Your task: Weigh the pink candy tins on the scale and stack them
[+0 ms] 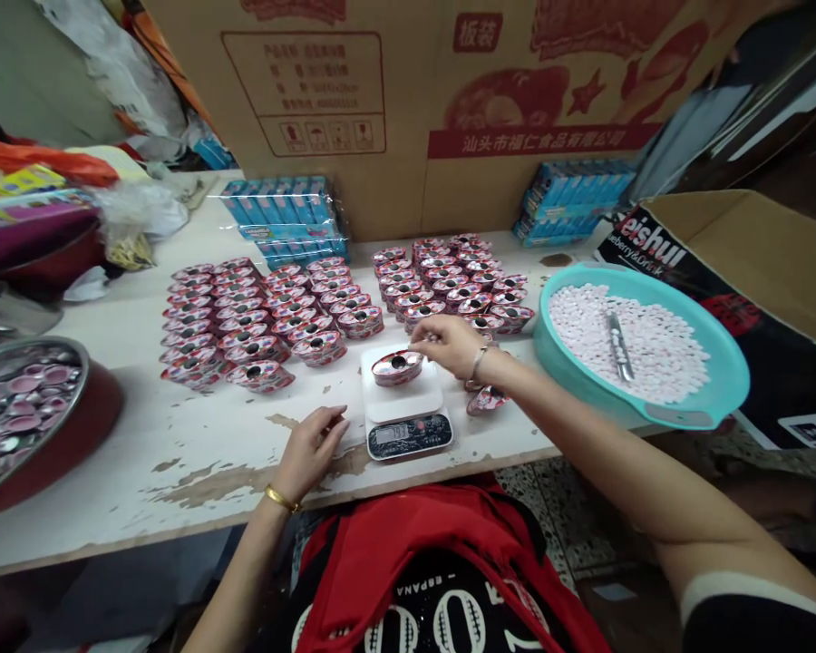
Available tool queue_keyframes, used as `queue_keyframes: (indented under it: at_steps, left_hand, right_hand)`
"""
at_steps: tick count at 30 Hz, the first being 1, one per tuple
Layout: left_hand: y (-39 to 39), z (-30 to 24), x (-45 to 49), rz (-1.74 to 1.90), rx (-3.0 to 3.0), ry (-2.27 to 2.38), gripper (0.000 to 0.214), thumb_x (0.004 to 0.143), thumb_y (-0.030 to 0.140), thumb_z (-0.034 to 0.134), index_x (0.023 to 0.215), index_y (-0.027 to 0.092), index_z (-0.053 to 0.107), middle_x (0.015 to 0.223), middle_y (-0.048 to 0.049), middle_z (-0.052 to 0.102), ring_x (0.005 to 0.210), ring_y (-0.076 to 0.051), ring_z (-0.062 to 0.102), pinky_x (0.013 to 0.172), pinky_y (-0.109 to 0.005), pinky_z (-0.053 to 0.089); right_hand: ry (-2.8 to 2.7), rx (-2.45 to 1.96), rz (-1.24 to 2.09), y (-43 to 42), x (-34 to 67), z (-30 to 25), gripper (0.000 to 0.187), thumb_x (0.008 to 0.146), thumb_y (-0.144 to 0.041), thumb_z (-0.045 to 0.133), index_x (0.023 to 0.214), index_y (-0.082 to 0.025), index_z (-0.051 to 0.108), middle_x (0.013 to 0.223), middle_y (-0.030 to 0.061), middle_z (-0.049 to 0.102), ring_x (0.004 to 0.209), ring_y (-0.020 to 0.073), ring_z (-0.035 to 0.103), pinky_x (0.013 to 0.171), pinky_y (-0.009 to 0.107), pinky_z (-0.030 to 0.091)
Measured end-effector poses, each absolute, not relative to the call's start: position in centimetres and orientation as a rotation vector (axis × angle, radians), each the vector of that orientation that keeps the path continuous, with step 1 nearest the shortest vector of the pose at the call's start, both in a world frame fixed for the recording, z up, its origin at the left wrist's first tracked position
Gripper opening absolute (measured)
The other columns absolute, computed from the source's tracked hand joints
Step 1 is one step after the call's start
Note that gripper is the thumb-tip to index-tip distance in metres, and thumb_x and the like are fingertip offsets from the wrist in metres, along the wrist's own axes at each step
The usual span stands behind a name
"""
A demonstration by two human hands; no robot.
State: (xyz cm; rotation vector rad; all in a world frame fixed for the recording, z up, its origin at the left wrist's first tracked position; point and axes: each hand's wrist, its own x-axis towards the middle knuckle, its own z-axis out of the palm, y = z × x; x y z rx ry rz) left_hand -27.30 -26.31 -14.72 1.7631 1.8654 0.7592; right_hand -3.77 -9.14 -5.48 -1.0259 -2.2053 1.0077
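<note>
A small white kitchen scale [403,404] sits near the table's front edge with a pink oval tin [397,366] on its platform. My right hand [446,344] hovers just above and right of that tin, fingers pinched together; what they hold is too small to name. My left hand [311,446] rests on the table left of the scale, fingers loosely curled with nothing in them. Several rows of matching pink tins [258,317] stand behind the scale, with a second group of tins [452,281] to the right.
A teal basin [717,394] of small white-pink candies with a metal scoop [618,345] sits at right. A metal pan [74,426] of lids stands at left. Blue packs [286,218] and cardboard boxes [408,100] line the back. One tin [488,399] lies by my right wrist.
</note>
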Motion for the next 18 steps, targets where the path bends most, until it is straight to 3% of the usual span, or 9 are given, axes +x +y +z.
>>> queue_keyframes:
  at_steps: [5,12,15,18]
  left_hand:
    - [-27.3,-15.5,-27.5,0.761,1.747,1.859,0.035,0.088,0.044,0.045,0.107,0.019,0.060,0.096,-0.0062,0.066,0.087,-0.017,0.062,0.077,-0.030,0.049]
    - [-27.4,-16.2,-27.6,0.798,1.759,1.830,0.033,0.089,0.043,0.046,0.107,0.020,0.060,0.096,-0.0062,0.066,0.087,-0.017,0.062,0.076,-0.029,0.050]
    - [-27.3,-16.5,-27.8,0.806,1.763,1.827,0.032,0.088,0.042,0.046,0.106,0.019,0.060,0.097,-0.0068,0.065,0.088,-0.017,0.062,0.076,-0.029,0.050]
    - [-27.2,-16.8,-27.9,0.834,1.735,1.841,0.032,0.088,0.043,0.047,0.103,0.019,0.061,0.098,-0.0072,0.066,0.087,-0.017,0.062,0.074,-0.029,0.050]
  right_hand:
    - [-2.571,-1.047,0.700,-9.8,-6.9,-6.2,0.005,0.075,-0.012,0.070,0.075,-0.014,0.065,0.076,0.0031,0.056,0.075,0.0139,0.054,0.071,0.025,0.042]
    - [-2.688,-1.168,0.694,-10.2,-7.8,-5.8,0.010,0.078,-0.008,0.063,0.086,-0.013,0.068,0.092,0.0081,0.056,0.083,0.0155,0.055,0.077,0.026,0.042]
    - [-2.550,-1.138,0.804,-10.0,-7.5,-5.5,0.010,0.077,-0.004,0.062,0.073,-0.012,0.065,0.080,0.0054,0.058,0.080,0.0139,0.054,0.078,0.026,0.043]
    - [-2.059,-1.144,1.265,-9.4,-6.3,-5.3,0.009,0.078,-0.008,0.063,0.070,-0.013,0.062,0.067,0.0010,0.057,0.066,0.0107,0.055,0.067,0.024,0.047]
